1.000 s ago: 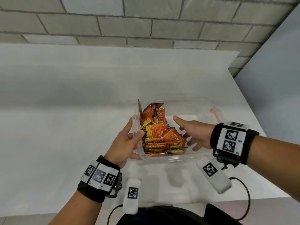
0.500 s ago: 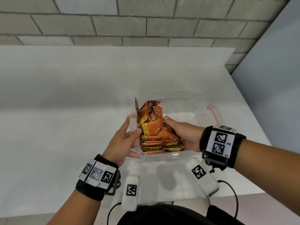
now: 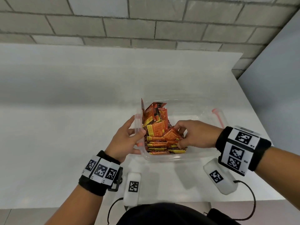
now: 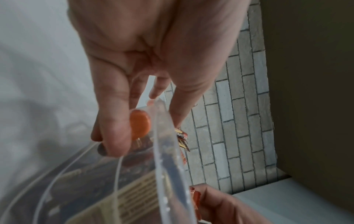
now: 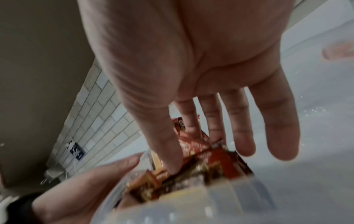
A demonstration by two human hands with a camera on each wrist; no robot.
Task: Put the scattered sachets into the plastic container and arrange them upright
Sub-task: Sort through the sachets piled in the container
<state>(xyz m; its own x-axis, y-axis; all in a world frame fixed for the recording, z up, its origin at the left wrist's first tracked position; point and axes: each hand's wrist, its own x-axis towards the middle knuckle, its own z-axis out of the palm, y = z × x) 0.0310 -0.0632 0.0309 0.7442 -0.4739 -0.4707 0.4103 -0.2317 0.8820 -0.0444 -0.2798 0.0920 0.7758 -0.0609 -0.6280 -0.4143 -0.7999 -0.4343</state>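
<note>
left hand (image 3: 125,140) grip clamped plastic container (image 3: 186,157) wall, likely to steady it on bench (image 3: 65,127) | right hand (image 3: 193,135) grip pinched sachets (image 3: 159,132) inside, left end, seemingly to stand them upright | several lay flat

Both forearms are bare. Each wrist wears a black band (image 3: 261,153) faced with white panels printed with black square code markers. A white oblong unit (image 3: 219,176) with one such marker hangs under each wrist, trailing a thin black cable (image 3: 252,207). Dark clothing (image 3: 162,215) covers the torso.
</note>
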